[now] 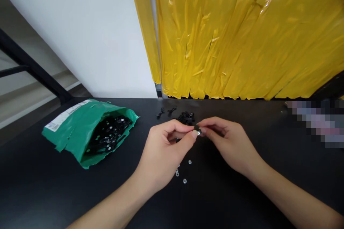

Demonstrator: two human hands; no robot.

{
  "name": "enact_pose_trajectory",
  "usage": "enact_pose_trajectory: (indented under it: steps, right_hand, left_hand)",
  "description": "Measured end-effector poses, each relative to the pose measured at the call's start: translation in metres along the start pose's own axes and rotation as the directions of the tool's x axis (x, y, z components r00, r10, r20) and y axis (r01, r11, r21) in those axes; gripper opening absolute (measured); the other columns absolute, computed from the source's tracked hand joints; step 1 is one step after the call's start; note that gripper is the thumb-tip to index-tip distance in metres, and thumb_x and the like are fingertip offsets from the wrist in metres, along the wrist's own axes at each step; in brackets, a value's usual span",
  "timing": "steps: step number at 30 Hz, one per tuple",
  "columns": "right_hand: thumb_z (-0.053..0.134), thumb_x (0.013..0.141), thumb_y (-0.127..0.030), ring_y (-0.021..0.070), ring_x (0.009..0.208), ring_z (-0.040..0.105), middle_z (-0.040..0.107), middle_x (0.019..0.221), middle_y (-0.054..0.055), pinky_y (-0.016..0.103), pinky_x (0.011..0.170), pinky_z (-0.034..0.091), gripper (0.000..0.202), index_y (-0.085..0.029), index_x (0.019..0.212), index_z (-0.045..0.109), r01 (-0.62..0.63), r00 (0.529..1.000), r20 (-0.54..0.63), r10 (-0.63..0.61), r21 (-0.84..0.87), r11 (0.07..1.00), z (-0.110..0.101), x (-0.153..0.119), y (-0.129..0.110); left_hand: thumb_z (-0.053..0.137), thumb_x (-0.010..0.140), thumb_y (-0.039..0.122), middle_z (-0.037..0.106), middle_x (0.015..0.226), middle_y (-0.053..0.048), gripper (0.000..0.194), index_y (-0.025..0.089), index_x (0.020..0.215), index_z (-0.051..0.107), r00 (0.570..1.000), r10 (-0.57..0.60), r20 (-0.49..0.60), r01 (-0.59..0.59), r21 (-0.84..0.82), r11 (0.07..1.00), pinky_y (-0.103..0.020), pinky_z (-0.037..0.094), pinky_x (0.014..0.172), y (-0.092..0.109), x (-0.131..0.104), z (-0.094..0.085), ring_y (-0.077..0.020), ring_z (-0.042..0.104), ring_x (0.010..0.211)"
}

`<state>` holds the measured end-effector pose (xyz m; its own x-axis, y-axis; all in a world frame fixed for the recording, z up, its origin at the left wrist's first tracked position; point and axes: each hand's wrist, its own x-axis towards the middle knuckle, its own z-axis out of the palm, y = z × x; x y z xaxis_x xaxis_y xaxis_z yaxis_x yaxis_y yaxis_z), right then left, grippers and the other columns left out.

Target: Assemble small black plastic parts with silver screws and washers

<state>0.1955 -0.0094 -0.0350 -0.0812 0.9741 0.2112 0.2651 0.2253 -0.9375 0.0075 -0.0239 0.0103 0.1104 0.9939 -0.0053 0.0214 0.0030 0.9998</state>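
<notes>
Glossy, crinkled yellow plastic sheeting (pixel 242 35) fills the upper right of my view, beside a smooth white panel (pixel 88 25) at upper left. Across the lower half I have a matte black tabletop (pixel 67 193). Just right of centre, my left hand (pixel 163 150) and right hand (pixel 231 143) both pinch a small dark piece (pixel 199 133) with thumb and fingers — it has a shiny spot, but I cannot make out its full shape. Beyond it sits a knobbly black cluster (pixel 186 117); flat silvery rings (pixel 185 181) lie scattered at lower centre. At left, a ragged-mouthed green plastic bag (pixel 76 128) gapes — black parts (pixel 113 132) inside.
</notes>
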Motion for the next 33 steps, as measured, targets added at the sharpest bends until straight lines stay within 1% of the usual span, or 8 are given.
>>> enact_pose_trajectory:
  steps: [2, 4, 6, 9, 13, 20, 24, 33]
  right_hand:
    - [0.085, 0.085, -0.037, 0.02, 0.083, 0.07, 0.077, 0.09, 0.003, 0.035, 0.079, 0.054, 0.02, -0.025, 0.099, 0.08, -0.207, 0.971, -0.062, 0.233, 0.283, 0.937, 0.002, -0.003, -0.006]
    - [0.093, 0.076, -0.041, 0.016, 0.079, 0.067, 0.076, 0.087, 0.001, 0.03, 0.074, 0.053, 0.029, -0.025, 0.098, 0.082, -0.295, 0.936, -0.039, 0.351, 0.462, 0.837, 0.005, -0.007, -0.011]
    - [0.097, 0.071, -0.041, 0.0128, 0.076, 0.063, 0.074, 0.084, -0.001, 0.025, 0.068, 0.051, 0.032, -0.025, 0.095, 0.082, -0.344, 0.914, 0.017, 0.405, 0.563, 0.751, 0.008, -0.011, -0.013]
    - [0.101, 0.067, -0.037, 0.011, 0.076, 0.064, 0.074, 0.082, -0.002, 0.022, 0.068, 0.051, 0.034, -0.025, 0.092, 0.083, -0.413, 0.884, 0.113, 0.454, 0.647, 0.641, 0.012, -0.016, -0.014]
    - [0.1, 0.069, -0.031, 0.0104, 0.077, 0.066, 0.075, 0.084, 0.0, 0.021, 0.071, 0.054, 0.028, -0.024, 0.09, 0.083, -0.45, 0.867, 0.198, 0.457, 0.706, 0.547, 0.014, -0.021, -0.016]
    - [0.097, 0.075, -0.029, 0.0098, 0.079, 0.067, 0.075, 0.086, 0.0, 0.02, 0.076, 0.057, 0.023, -0.023, 0.092, 0.083, -0.458, 0.859, 0.225, 0.46, 0.739, 0.494, 0.012, -0.024, -0.017]
    - [0.097, 0.076, -0.029, 0.0092, 0.078, 0.066, 0.074, 0.085, 0.0, 0.019, 0.076, 0.057, 0.024, -0.022, 0.094, 0.083, -0.453, 0.865, 0.23, 0.447, 0.74, 0.497, 0.01, -0.024, -0.017]
    - [0.095, 0.078, -0.028, 0.0081, 0.076, 0.063, 0.072, 0.082, 0.0, 0.018, 0.074, 0.055, 0.023, -0.02, 0.095, 0.082, -0.46, 0.864, 0.248, 0.438, 0.743, 0.487, 0.01, -0.025, -0.018]
  left_hand:
    - [0.084, 0.08, 0.021, 0.078, 0.071, 0.0, 0.008, 0.015, 0.078, 0.078, 0.999, -0.002, 0.036, 0.003, -0.021, 1.0, -0.016, 0.05, 0.059, 0.001, -0.002, 0.001, -0.0095, 0.067, 0.065]
    - [0.084, 0.08, 0.019, 0.079, 0.074, 0.0, 0.007, 0.015, 0.078, 0.079, 0.997, 0.008, 0.081, -0.005, -0.04, 0.999, -0.015, 0.052, 0.063, 0.001, -0.004, 0.003, -0.0091, 0.069, 0.068]
    - [0.084, 0.081, 0.017, 0.08, 0.077, -0.001, 0.006, 0.015, 0.078, 0.078, 0.994, 0.011, 0.111, -0.006, -0.045, 0.999, -0.016, 0.054, 0.066, 0.001, -0.006, 0.005, -0.0094, 0.07, 0.071]
    - [0.084, 0.081, 0.015, 0.082, 0.082, -0.003, 0.006, 0.013, 0.08, 0.078, 0.992, 0.002, 0.126, 0.003, -0.035, 0.999, -0.017, 0.056, 0.07, 0.0, -0.007, 0.005, -0.0113, 0.073, 0.076]
    - [0.085, 0.08, 0.013, 0.082, 0.083, -0.003, 0.008, 0.012, 0.08, 0.077, 0.988, -0.029, 0.15, 0.036, -0.044, 0.998, -0.019, 0.058, 0.073, -0.002, -0.007, 0.006, -0.0133, 0.075, 0.078]
    - [0.087, 0.08, 0.014, 0.082, 0.08, -0.003, 0.01, 0.013, 0.078, 0.077, 0.989, -0.03, 0.148, 0.035, -0.033, 0.999, -0.019, 0.056, 0.07, -0.003, -0.006, 0.006, -0.0128, 0.073, 0.075]
    - [0.087, 0.081, 0.018, 0.082, 0.082, -0.004, 0.012, 0.013, 0.079, 0.077, 0.988, -0.023, 0.155, 0.028, -0.031, 0.999, -0.022, 0.058, 0.073, -0.003, -0.006, 0.007, -0.0154, 0.075, 0.078]
    - [0.086, 0.082, 0.014, 0.082, 0.082, -0.003, 0.01, 0.013, 0.079, 0.076, 0.984, -0.016, 0.177, 0.03, -0.077, 0.997, -0.019, 0.059, 0.076, -0.003, -0.006, 0.006, -0.0137, 0.076, 0.078]
